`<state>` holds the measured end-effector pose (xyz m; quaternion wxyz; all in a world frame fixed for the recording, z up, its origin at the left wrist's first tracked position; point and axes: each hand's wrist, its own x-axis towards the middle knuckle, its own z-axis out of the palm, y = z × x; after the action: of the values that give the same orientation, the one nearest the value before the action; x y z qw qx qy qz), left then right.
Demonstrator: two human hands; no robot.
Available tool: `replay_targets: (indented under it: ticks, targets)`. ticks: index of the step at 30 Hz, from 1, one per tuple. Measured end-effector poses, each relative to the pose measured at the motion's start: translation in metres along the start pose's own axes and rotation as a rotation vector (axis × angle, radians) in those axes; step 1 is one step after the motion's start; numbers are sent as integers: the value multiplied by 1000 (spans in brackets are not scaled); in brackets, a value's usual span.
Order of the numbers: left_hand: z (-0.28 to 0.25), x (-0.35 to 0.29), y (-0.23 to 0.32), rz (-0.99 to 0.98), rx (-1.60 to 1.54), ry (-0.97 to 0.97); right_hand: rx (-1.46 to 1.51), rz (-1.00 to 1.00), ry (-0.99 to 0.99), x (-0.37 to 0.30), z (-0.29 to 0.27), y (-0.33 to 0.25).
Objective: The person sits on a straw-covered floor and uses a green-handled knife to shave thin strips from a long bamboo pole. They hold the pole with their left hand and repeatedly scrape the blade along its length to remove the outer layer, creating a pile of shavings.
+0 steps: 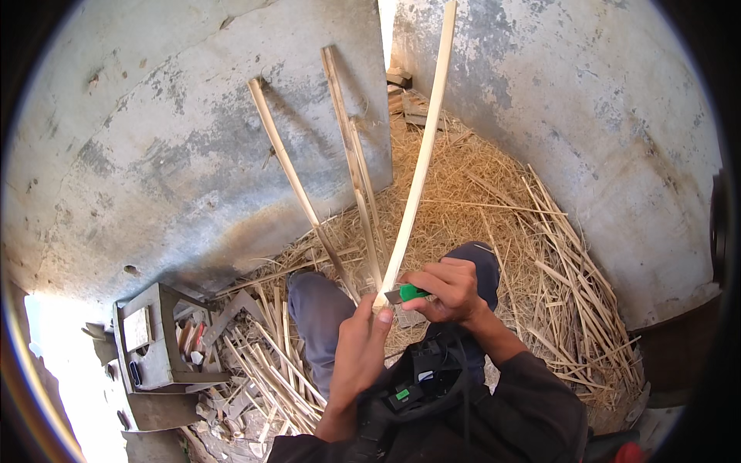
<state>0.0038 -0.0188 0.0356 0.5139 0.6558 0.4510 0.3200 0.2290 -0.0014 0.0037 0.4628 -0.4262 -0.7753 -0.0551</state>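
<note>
Head view: left hand grips bamboo strip.

Two split bamboo strips are leaned against a weathered concrete wall. Straw-like shavings are spread over the floor, and a small grey wooden stool is seen lower left among offcuts.

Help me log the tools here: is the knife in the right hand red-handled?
No, the knife gripped by the right hand has a green handle, its blade set against the pale bamboo strip that the left hand holds.
</note>
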Motion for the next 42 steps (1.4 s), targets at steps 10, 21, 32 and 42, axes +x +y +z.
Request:
replay_targets:
  ticks: [10, 21, 32, 42]
  targets:
    - [-1, -6, 14, -74, 41, 18, -132, -22, 95, 9, -5, 4]
    - [-10, -14, 23, -124, -44, -29, -159, -29, 134, 29, -22, 10]
    - [-12, -29, -9, -191, -60, -28, -49, 408, 403, 39, -53, 84]
    - [-3, 1, -1, -10, -91, 51, 142, 59, 16, 0, 6, 9]
